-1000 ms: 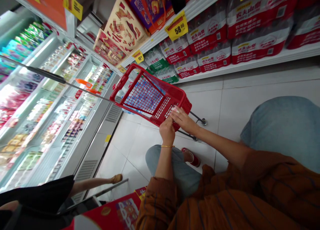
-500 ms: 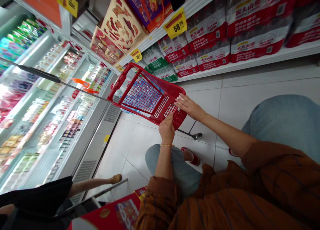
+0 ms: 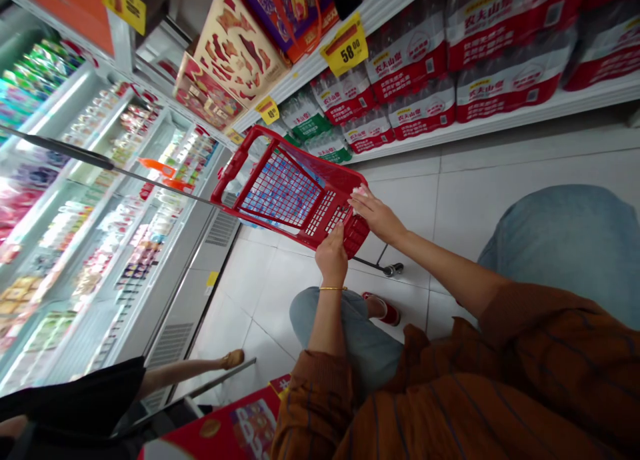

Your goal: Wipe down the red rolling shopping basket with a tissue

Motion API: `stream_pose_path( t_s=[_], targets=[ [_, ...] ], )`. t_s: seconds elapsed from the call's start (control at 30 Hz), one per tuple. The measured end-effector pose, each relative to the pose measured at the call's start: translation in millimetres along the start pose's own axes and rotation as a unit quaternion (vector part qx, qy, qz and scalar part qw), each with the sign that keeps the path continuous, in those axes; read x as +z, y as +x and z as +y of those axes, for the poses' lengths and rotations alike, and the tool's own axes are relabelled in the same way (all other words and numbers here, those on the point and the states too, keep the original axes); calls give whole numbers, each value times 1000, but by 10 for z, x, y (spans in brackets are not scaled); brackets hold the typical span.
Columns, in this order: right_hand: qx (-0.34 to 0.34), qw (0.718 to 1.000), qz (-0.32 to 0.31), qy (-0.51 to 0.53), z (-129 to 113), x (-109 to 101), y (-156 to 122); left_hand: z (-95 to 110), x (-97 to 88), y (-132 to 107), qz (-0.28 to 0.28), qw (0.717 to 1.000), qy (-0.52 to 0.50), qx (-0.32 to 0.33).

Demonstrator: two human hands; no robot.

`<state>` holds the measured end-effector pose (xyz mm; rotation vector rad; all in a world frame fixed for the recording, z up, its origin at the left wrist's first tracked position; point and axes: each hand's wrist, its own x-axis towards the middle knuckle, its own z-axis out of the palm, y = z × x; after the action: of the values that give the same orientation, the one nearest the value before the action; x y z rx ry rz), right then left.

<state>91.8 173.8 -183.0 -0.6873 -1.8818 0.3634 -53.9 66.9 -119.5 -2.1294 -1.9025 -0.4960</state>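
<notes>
the red wire shopping basket (image 3: 283,197) hangs tilted over the white tile floor (image 3: 270,300), near the shelves of bottled water packs (image 3: 410,67). my left hand (image 3: 331,259) is clamped on its near end; my right hand (image 3: 376,215) sits just beside, fingers (image 3: 359,195) on the rim, grip unclear from here.

Supermarket aisle: red shopping basket (image 3: 330,180), refrigerated case (image 3: 170,343) of packaged food, shelves (image 3: 500,130) stacked with shrink-wrapped bottled water (image 3: 510,80) and boxed goods (image 3: 235,53), yellow price tags (image 3: 344,45), tiled floor (image 3: 400,200).
</notes>
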Motion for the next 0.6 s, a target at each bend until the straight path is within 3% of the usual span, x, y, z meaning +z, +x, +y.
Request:
stream_pose_path(
  t_s=[0.17,0.27,0.4,0.6],
  targets=[
    [-19,999,8,42,-402,184,-184,19,4,7,-2,1000,19,-10],
    [-19,998,18,48,-497,249,-239,32,-8,3,-19,999,31,-20],
    [-36,998,2,44,-391,223,-228,36,-37,0,-30,998,46,-7],
    [-46,998,-15,40,-40,110,-128,40,-54,35,-53,998,46,-6]
  ],
)
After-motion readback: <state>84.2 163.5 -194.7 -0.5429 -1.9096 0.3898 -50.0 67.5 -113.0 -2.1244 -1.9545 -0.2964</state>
